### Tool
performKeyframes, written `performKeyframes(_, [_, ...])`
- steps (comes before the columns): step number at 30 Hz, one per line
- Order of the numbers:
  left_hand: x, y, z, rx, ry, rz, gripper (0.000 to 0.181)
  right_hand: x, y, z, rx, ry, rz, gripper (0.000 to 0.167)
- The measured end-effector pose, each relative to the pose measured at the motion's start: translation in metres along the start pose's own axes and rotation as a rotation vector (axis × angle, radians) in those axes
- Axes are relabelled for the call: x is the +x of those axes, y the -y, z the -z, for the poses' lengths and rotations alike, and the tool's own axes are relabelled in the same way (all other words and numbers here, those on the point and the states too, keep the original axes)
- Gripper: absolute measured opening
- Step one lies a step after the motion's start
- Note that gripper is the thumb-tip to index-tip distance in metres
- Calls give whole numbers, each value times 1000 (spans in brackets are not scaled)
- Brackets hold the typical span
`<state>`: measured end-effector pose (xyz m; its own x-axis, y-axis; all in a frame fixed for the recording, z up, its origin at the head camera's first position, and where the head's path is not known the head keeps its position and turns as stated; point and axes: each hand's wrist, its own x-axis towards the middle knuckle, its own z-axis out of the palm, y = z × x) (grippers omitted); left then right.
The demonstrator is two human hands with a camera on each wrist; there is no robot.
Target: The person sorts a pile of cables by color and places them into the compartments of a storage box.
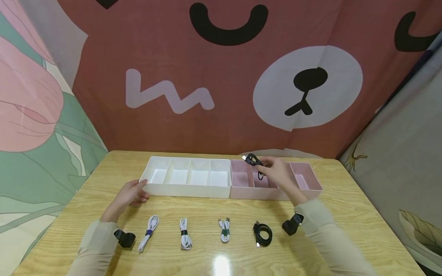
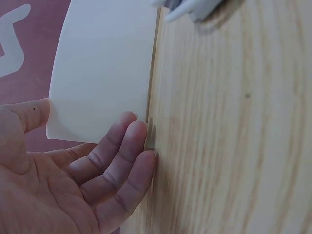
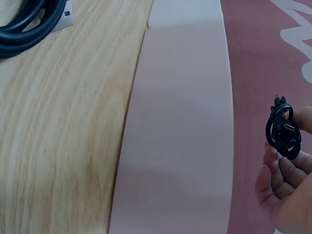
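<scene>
My right hand [image 1: 276, 170] pinches a coiled black USB cable [image 1: 253, 159] above the pink divided box [image 1: 262, 194]. In the right wrist view the cable [image 3: 283, 129] is between the thumb and fingertips, its metal plug pointing up. A loop of it hangs over the box's second compartment from the left. My left hand [image 1: 129, 194] holds the left end of the white divided box [image 1: 186, 191]. In the left wrist view its thumb lies at the rim of the white box [image 2: 102, 68], and curled fingers touch the end near the table. The two boxes stand end to end.
Along the front of the wooden table [image 1: 193, 264] lie a white cable with a purple tie [image 1: 149, 232], one with a black tie [image 1: 185, 234], one with a green tie [image 1: 225, 230], and a coiled black cable [image 1: 264, 234]. A printed curtain [image 1: 228, 130] hangs behind.
</scene>
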<state>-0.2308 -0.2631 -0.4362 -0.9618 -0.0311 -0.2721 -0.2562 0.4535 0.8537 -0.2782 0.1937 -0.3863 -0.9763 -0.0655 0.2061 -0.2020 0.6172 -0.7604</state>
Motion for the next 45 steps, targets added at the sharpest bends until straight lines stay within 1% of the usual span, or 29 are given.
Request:
performKeyframes(3, [0,0,0,-6,0,-5,64,2,-3,-5,5,5,32,25])
performKeyframes(5, [-1,0,0,-10,3,-5,63,3,-4,-7,13,9,36,24])
performKeyframes(13, [-2,1,-1,-8,2,-1,62,1,-8,-15,93,43,4,24])
performKeyframes(17, [-3,-1,-1,-7,3,-1,62,2,-8,-20,102,50,-8,24])
performKeyframes(23, [-4,0,0,-14,3,-5,66,3,-8,-27,116,53,19,26])
performKeyframes(27, [-5,1,1,-24,11,-32,70,2,-7,-30,90,39,20,27])
performKeyframes(31, [-4,0,2,-26,19,-36,69,2,-8,-33,46,24,27,29])
performKeyframes(34, [-3,-1,1,-27,13,-9,65,3,-7,-34,27,16,35,31])
performKeyframes(38, [-3,-4,0,-31,10,11,62,3,-6,-34,12,4,36,32])
performKeyframes(41, [-2,-3,0,-24,12,12,62,2,-5,-36,-6,2,34,29])
performKeyframes(45, [0,-1,1,-18,11,12,63,1,-4,-39,-36,5,51,25])
